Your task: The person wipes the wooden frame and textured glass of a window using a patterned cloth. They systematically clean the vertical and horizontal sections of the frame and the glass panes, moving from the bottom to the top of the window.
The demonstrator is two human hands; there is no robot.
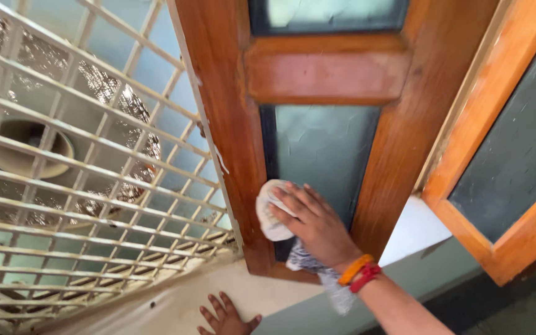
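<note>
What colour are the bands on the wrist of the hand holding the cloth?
The wrist bands are orange and red, on the right hand; the head view shows them.

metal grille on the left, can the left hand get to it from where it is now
Probably yes. The left hand lies flat on the pale sill, holding nothing, and the metal grille rises just beside it with nothing between them. The right hand presses a cloth against the wooden shutter, clear of that path.

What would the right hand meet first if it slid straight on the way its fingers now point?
The right hand, pressing a white cloth on the shutter's glass pane, points up and left. It would likely first meet the wooden frame beside the pane, then the white window grille.
</note>
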